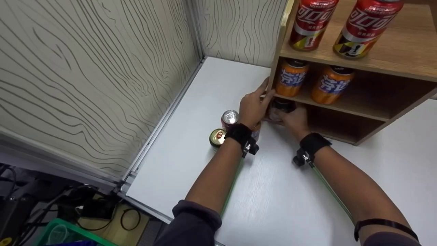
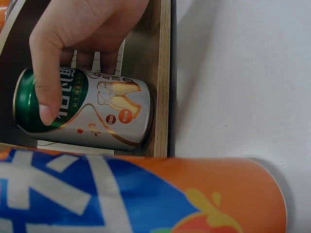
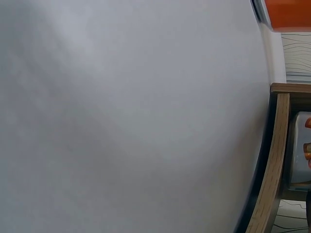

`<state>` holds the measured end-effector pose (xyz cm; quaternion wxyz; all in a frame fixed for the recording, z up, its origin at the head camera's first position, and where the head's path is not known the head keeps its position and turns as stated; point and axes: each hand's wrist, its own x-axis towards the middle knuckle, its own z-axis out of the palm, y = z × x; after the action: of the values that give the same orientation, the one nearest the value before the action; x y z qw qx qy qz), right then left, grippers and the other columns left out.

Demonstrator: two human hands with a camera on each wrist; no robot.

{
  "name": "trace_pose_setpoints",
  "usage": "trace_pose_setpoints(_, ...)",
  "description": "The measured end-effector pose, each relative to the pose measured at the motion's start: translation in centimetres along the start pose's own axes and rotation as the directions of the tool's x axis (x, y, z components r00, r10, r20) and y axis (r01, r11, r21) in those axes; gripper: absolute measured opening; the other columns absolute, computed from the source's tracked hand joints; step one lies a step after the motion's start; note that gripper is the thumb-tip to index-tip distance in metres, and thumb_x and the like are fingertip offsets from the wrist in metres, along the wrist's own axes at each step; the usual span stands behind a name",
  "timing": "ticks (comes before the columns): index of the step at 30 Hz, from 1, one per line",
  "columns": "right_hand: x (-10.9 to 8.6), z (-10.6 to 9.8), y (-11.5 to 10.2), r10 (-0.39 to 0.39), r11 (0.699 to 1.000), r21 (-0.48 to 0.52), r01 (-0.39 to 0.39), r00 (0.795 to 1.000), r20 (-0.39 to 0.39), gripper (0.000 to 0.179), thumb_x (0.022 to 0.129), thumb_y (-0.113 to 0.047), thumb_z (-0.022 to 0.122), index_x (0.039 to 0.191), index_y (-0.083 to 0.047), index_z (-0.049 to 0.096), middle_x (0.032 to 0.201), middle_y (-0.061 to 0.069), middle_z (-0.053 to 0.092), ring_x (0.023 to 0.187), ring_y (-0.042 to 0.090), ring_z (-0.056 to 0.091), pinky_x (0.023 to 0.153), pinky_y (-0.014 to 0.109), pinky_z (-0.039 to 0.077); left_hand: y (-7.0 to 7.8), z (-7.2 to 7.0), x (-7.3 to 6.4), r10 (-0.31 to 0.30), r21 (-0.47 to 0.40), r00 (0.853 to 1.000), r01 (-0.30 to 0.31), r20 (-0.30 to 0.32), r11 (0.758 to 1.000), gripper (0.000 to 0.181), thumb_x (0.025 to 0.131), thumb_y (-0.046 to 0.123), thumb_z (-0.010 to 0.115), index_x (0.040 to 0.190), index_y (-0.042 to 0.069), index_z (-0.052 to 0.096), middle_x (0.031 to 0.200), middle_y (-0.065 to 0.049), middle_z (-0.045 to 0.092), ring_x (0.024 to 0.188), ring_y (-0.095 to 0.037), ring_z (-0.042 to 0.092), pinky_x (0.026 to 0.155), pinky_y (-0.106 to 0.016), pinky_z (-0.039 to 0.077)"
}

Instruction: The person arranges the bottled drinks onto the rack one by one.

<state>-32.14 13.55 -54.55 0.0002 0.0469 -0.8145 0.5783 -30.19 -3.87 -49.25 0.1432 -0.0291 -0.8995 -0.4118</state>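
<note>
A green and white drink can stands in the lowest compartment of the wooden shelf unit. My right hand reaches into that compartment and grips the can; its thumb lies across the green upper part in the left wrist view. Against the unit's left side panel rests my left hand, its extended index finger along the outer face and its thumb at the front edge. Beneath the left wrist is an orange can, mostly hidden by the arm in the head view.
Two orange cans, left and right, occupy the middle shelf. Red cola cans stand on top. On the white table, a silver-topped can and a gold-topped can sit beside my left forearm. A patterned wall panel borders the left.
</note>
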Motion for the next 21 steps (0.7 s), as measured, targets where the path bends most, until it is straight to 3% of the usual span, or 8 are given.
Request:
trace_pose_setpoints(9,-0.06,0.07,0.16,-0.033,0.999,-0.012,0.033,0.999,-0.015,0.087,0.089,-0.020,0.084,0.158,0.004,0.037,0.163,0.024,0.044,0.154,0.036,0.039,0.130,0.047,0.030,-0.03,-0.04,-0.06,-0.003,0.001,1.000,0.003,0.009,1.000,0.059,0.107,0.060,0.047,0.161,0.037,0.042,0.129,-0.003,0.077,0.103,-0.010,0.079,0.090,-0.026,0.063)
trace_pose_setpoints(21,-0.01,-0.06,0.15,-0.024,1.000,0.004,0.024,1.000,-0.004,0.087,0.089,-0.017,0.082,0.160,0.003,0.035,0.165,0.024,0.040,0.155,0.036,0.037,0.132,0.048,0.027,0.01,0.06,-0.01,-0.011,-0.004,1.000,0.011,0.012,1.000,0.058,0.107,0.059,0.048,0.160,0.039,0.042,0.130,-0.003,0.077,0.103,-0.010,0.079,0.089,-0.025,0.063)
